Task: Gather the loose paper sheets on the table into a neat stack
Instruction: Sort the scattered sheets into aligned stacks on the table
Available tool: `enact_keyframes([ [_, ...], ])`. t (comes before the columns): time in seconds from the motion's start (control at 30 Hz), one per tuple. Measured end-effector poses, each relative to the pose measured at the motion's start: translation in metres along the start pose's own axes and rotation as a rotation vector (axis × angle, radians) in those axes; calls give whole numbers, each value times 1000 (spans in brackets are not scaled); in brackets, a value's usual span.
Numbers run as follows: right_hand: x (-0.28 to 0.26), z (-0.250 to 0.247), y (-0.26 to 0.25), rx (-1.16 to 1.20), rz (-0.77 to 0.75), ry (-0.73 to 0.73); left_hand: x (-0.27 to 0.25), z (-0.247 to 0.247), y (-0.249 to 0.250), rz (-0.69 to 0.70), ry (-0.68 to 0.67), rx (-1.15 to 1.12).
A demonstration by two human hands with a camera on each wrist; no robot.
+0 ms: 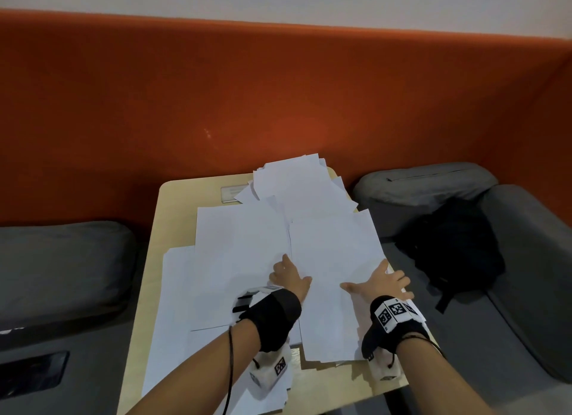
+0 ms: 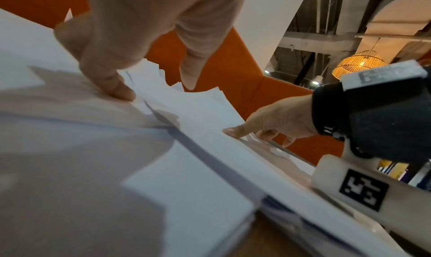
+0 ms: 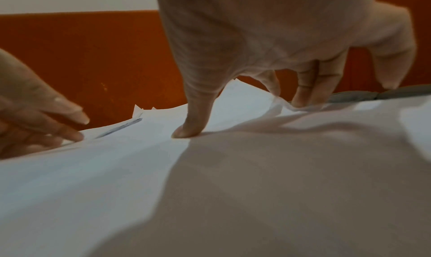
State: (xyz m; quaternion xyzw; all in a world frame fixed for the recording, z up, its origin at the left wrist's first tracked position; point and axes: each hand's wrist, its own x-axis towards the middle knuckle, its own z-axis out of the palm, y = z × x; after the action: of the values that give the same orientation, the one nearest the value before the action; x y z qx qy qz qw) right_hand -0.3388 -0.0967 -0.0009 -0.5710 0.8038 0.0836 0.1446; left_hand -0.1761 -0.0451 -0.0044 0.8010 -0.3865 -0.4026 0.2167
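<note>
Orange upholstered wall (image 1: 278, 89) behind, grey seat cushions (image 1: 62, 266) left and right, small beige table (image 1: 173, 216) between them. White paper sheets (image 1: 241, 238) spread over most of the tabletop, overlapping unevenly; a jumbled heap at the far edge, larger sheets nearer, long axes running roughly near to far. Right sheet (image 1: 334, 259) tilted slightly, its near end overhanging the table's near edge. Left hand (image 1: 289, 278) flat on the papers near the middle, fingers straight and slightly apart. Right hand (image 1: 382, 281) at the right sheet's right edge, thumb pressing on top, fingers spread over the edge. Black backpack (image 1: 455, 244) on the right seat. Dark phone (image 1: 31, 374) on the near left cushion.
</note>
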Motion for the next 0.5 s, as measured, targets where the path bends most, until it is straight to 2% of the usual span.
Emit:
enact_keyframes([
  [0.03,2,-2,1,0,7,-2,3,-1,-1,-11,13,28],
  [0.17,9,-6,7,94,33,-42,14,-11,-8,-14,-155,-137],
  [0.23,13,-7,9,123,26,-40,18,-16,-11,-2,-197,-180],
  [0.37,18,-9,9,138,-30,-14,21,-16,-13,-1,-283,-160],
  [0.5,19,-7,11,242,-16,-50,21,-16,-14,70,-275,-200],
])
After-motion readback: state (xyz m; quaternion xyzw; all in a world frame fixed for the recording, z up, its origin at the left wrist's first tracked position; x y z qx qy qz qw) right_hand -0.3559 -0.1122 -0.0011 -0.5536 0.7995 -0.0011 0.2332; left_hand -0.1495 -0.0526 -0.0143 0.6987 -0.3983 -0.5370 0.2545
